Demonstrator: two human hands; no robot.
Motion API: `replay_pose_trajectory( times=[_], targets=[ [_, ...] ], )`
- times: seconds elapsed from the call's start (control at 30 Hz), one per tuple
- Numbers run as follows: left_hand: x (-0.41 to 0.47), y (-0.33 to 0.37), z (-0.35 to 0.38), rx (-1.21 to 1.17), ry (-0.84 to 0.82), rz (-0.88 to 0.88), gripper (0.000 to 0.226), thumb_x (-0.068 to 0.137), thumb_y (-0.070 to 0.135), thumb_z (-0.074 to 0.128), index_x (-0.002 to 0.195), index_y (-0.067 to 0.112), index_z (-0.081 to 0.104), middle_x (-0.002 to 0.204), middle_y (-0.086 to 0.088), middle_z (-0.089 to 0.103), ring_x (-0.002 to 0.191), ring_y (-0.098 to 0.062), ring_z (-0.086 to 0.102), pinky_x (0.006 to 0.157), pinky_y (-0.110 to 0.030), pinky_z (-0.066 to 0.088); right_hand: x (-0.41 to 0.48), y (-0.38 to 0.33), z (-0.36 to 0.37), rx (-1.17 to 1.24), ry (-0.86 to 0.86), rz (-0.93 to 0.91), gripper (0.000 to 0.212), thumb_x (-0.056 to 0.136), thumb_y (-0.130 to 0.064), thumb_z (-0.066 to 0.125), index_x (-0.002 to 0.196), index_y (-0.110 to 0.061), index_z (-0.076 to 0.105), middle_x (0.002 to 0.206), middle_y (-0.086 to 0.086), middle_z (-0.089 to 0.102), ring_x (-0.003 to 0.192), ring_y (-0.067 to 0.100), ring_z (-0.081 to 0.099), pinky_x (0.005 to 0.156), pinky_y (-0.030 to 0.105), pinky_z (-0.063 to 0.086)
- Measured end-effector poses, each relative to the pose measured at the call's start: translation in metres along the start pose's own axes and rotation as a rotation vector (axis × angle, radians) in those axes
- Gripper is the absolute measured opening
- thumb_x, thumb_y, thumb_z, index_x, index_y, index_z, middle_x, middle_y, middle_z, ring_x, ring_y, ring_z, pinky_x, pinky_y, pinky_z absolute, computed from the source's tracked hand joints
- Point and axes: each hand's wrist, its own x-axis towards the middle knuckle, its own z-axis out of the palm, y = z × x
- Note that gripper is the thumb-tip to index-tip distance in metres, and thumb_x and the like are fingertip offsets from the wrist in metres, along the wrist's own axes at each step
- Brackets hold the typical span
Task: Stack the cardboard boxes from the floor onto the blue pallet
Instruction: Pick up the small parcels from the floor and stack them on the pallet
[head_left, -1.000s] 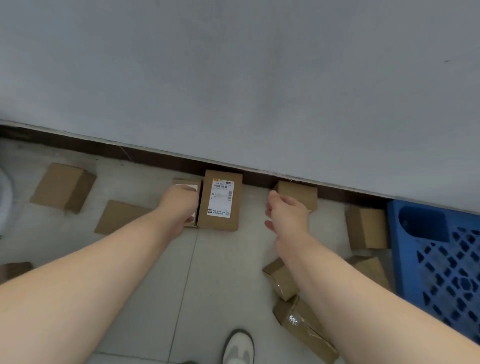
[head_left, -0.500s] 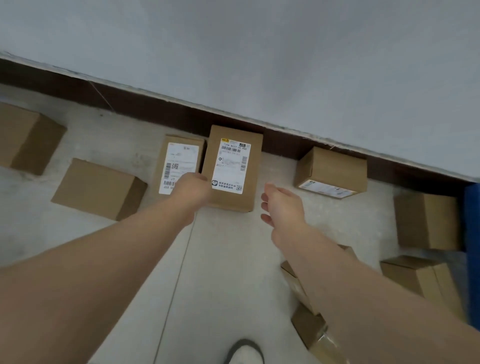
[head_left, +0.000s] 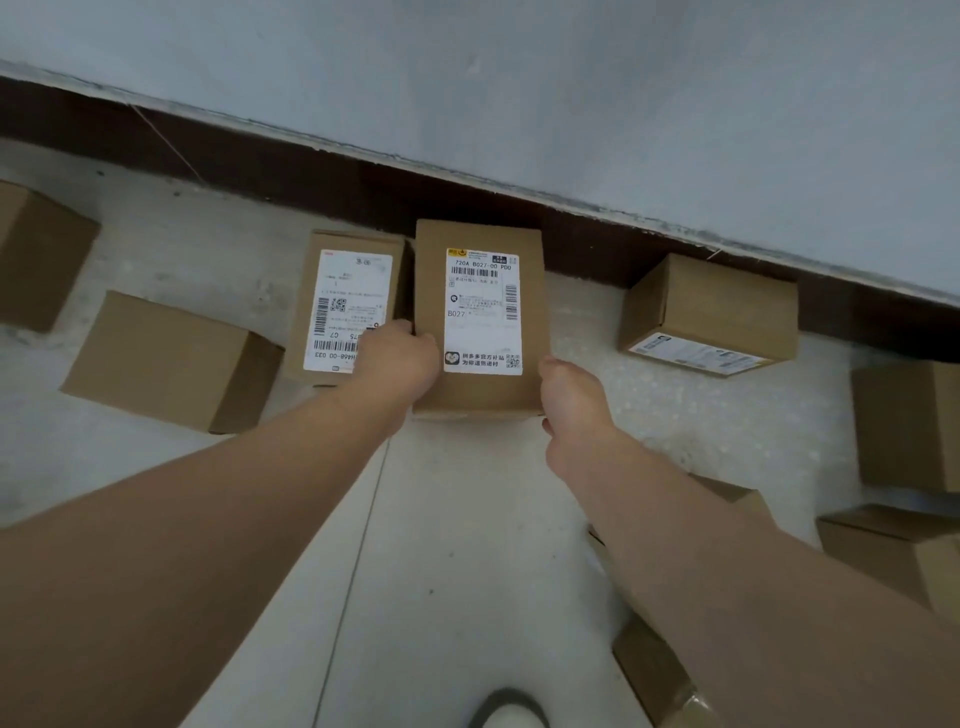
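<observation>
Both bare arms reached toward the far wall, where a cardboard box with a white shipping label (head_left: 480, 317) lay flat on the pale floor (head_left: 457, 545), its far end against the dark skirting board (head_left: 291, 171). The left hand (head_left: 397, 364) was curled over the box's left edge near its near corner, and the right hand (head_left: 571, 400) pressed against its near right corner, so the box sat clasped between the two; whether it had left the floor could not be told. Just left of it lay a second labelled box (head_left: 350, 306), partly covered by the left hand. Further left sat a plain box (head_left: 166, 358), and to the right, by the skirting, a box lying on its side (head_left: 711, 312). More boxes lay along the right edge.
</observation>
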Motion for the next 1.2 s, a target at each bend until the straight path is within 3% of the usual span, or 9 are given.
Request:
replay_pose_trajectory(
  times=[0.1,0.23,0.47,0.7,0.77,0.87,1.0,1.1,1.2],
  targets=[
    [-0.022,0.013,-0.005,-0.059,0.042,0.019,0.033,0.100,0.024,0.041,0.127,0.012,0.056,0.120,-0.006,0.056,0.095,-0.022,0.051,0.081,-0.030,0.043,-0.019,-0.004,-0.014,0.076,0.020,-0.020,0.011,0.097,-0.017,0.047,0.096,-0.023,0.056,0.081,-0.009,0.055,0.070,0.007,0.047,0.058,0.022,0.035],
    [-0.061,0.035,-0.016,-0.122,0.017,-0.027,0.024,0.095,0.030,0.051,0.111,0.014,0.058,0.112,-0.007,0.062,0.103,-0.029,0.059,0.093,-0.044,0.051,-0.061,-0.021,-0.038,0.284,0.036,0.028,0.015,0.095,-0.020,0.056,0.108,-0.027,0.059,0.098,-0.003,0.067,0.087,0.016,0.063,0.071,0.033,0.054],
    [-0.143,0.088,-0.047,-0.180,-0.092,-0.014,0.059,0.093,0.043,0.052,0.144,0.035,0.025,0.120,-0.002,0.061,0.096,-0.029,0.065,0.073,-0.045,0.059,-0.145,-0.067,-0.092,0.345,0.037,-0.094,0.027,0.079,-0.031,0.077,0.097,-0.034,0.057,0.109,0.000,0.066,0.095,0.021,0.066,0.084,0.043,0.057],
    [-0.208,0.161,-0.084,-0.204,-0.261,0.039,0.057,0.087,0.034,0.064,0.134,0.038,0.032,0.116,-0.006,0.058,0.085,-0.030,0.065,0.052,-0.042,0.058,-0.223,-0.115,-0.153,0.432,0.089,-0.164,0.039,0.070,-0.027,0.084,0.103,-0.022,0.064,0.100,0.001,0.071,0.085,0.018,0.068,0.069,0.031,0.056],
    [-0.225,0.180,-0.095,-0.212,-0.316,0.013,0.083,0.080,0.037,0.071,0.143,0.039,0.017,0.120,-0.010,0.054,0.082,-0.034,0.068,0.057,-0.043,0.058,-0.244,-0.125,-0.172,0.451,0.093,-0.162,0.031,0.069,-0.026,0.084,0.095,-0.022,0.066,0.096,0.001,0.072,0.082,0.018,0.068,0.066,0.030,0.055],
    [-0.251,0.207,-0.107,-0.132,-0.280,0.083,0.107,0.069,0.044,0.077,0.148,0.041,0.005,0.141,0.001,0.040,0.115,-0.029,0.054,0.087,-0.054,0.050,-0.277,-0.134,-0.200,0.492,0.083,-0.143,0.024,0.070,-0.024,0.082,0.090,-0.022,0.067,0.082,-0.004,0.071,0.068,0.011,0.065,0.055,0.023,0.048],
    [-0.290,0.238,-0.111,-0.153,-0.244,0.165,0.058,0.072,0.050,0.072,0.119,0.024,0.050,0.124,-0.004,0.058,0.111,-0.030,0.056,0.091,-0.053,0.048,-0.319,-0.136,-0.238,0.570,0.113,-0.161,0.033,0.073,-0.025,0.079,0.101,-0.020,0.063,0.080,-0.005,0.069,0.066,0.009,0.061,0.055,0.024,0.045],
    [-0.327,0.258,-0.102,-0.182,-0.240,0.243,0.041,0.074,0.050,0.070,0.097,0.021,0.053,0.104,-0.003,0.062,0.098,-0.028,0.062,0.086,-0.054,0.053,-0.340,-0.128,-0.263,0.641,0.189,-0.220,0.062,0.064,-0.038,0.084,0.116,-0.018,0.059,0.099,-0.001,0.070,0.085,0.014,0.066,0.067,0.030,0.050],
    [-0.366,0.272,-0.085,-0.168,-0.260,0.330,0.036,0.084,0.047,0.064,0.107,0.021,0.054,0.098,0.006,0.057,0.091,-0.020,0.057,0.087,-0.048,0.054,-0.363,-0.122,-0.289,0.737,0.291,-0.246,0.087,0.051,-0.054,0.084,0.124,-0.017,0.054,0.108,0.004,0.069,0.094,0.021,0.067,0.071,0.034,0.052]
  ],
)
